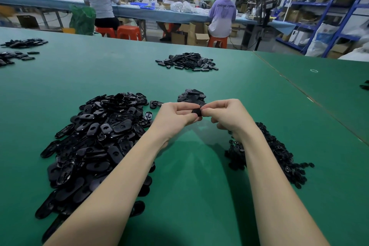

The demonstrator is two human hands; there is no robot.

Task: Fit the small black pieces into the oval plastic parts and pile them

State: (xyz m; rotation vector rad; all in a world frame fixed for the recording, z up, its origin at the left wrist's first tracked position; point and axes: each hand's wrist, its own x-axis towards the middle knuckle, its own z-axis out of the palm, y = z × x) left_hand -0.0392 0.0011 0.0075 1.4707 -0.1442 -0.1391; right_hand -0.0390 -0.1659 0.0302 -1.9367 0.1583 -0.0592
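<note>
Green table (199,195) nearest; left hand (175,115) and right hand (227,114), grips clamped on one black part (196,112); shelving (319,6) behind.

This is a factory assembly floor. A wide green counter (199,175) carries heaps of identical black plastic parts (95,142). Beyond it, workers on orange stools (128,32) sit at a long blue-covered bench (139,13). Cardboard boxes (196,35) stand on the floor beneath, and blue metal shelving (319,4) at the right is loaded with cartons and stock.
</note>
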